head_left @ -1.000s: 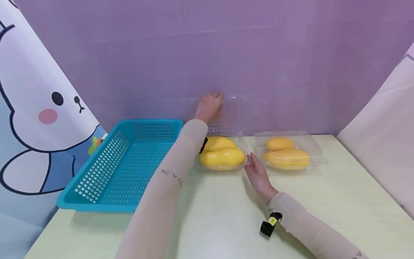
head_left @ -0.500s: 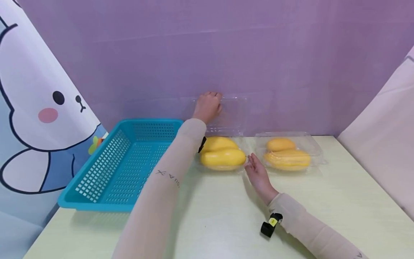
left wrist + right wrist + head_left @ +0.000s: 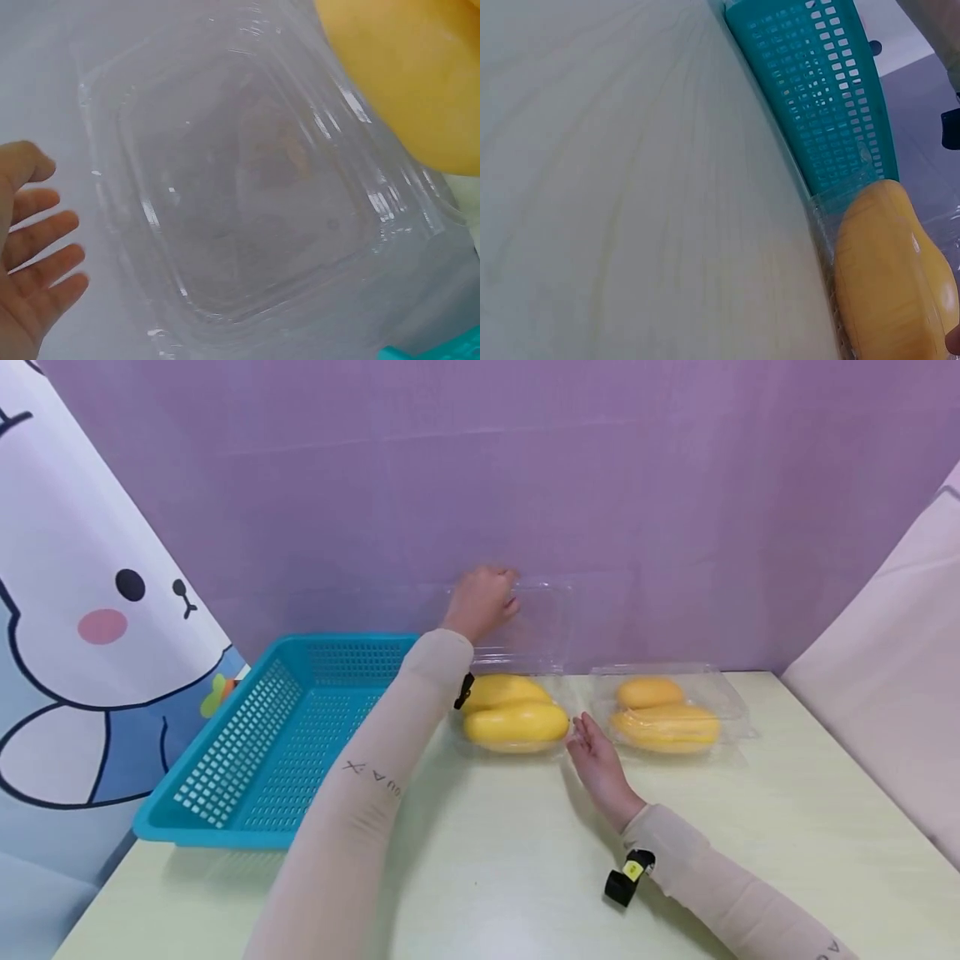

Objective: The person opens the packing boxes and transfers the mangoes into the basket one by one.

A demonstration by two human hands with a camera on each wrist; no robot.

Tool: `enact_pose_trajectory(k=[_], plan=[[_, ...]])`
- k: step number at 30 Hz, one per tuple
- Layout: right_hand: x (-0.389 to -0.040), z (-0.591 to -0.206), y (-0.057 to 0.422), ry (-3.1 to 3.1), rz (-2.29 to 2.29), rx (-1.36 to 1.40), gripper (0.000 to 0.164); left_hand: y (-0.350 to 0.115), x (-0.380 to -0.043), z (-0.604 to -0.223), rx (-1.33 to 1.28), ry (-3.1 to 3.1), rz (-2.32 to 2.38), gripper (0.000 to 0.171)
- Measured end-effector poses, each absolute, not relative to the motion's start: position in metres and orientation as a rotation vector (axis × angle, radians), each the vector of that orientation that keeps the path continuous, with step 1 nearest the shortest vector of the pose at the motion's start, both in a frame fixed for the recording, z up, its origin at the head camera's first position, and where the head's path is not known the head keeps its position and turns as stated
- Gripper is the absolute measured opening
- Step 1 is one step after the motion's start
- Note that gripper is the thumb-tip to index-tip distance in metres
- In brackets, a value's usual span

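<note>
In the head view two yellow mangoes (image 3: pixel 517 725) lie in a clear plastic clamshell box whose clear lid (image 3: pixel 543 622) stands raised against the purple backdrop. My left hand (image 3: pixel 482 602) is up by that lid. The left wrist view has the same hand (image 3: pixel 39 251) beside the lid's edge, its fingers loosely bent and nothing between them. Low at the right end of the box, my right hand (image 3: pixel 600 770) has its fingers extended close to the front mango. Only a fingertip of it enters the right wrist view, next to a mango (image 3: pixel 889 281).
To the right is a second clear clamshell box (image 3: pixel 723 693), its lid down over two mangoes (image 3: pixel 666 727). A teal perforated basket (image 3: pixel 225 839) stands on the left of the pale table (image 3: pixel 510 877). The purple backdrop (image 3: pixel 600 510) rises directly behind the boxes.
My left hand has shifted slightly up and left by the lid, and its forearm has swung left. My right hand, the boxes and the basket keep their places.
</note>
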State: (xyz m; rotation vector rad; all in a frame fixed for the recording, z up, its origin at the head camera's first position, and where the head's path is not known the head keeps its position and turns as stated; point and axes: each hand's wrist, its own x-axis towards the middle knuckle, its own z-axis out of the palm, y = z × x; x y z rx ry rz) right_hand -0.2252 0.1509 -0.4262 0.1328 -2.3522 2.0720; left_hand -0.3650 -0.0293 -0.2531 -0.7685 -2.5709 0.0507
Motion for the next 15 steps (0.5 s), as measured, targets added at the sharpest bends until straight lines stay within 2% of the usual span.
enact_pose_trajectory(k=[7, 15], plan=[[-0.225, -0.426, 0.152, -2.351, 2.073, 0.132, 0.06, -0.023, -0.353, -0.248, -0.908, -2.679, 0.118, 0.037], [-0.227, -0.426, 0.153, -2.367, 2.051, 0.106, 0.06, -0.019, -0.341, -0.258, -0.924, -3.073, -0.251, 0.036]])
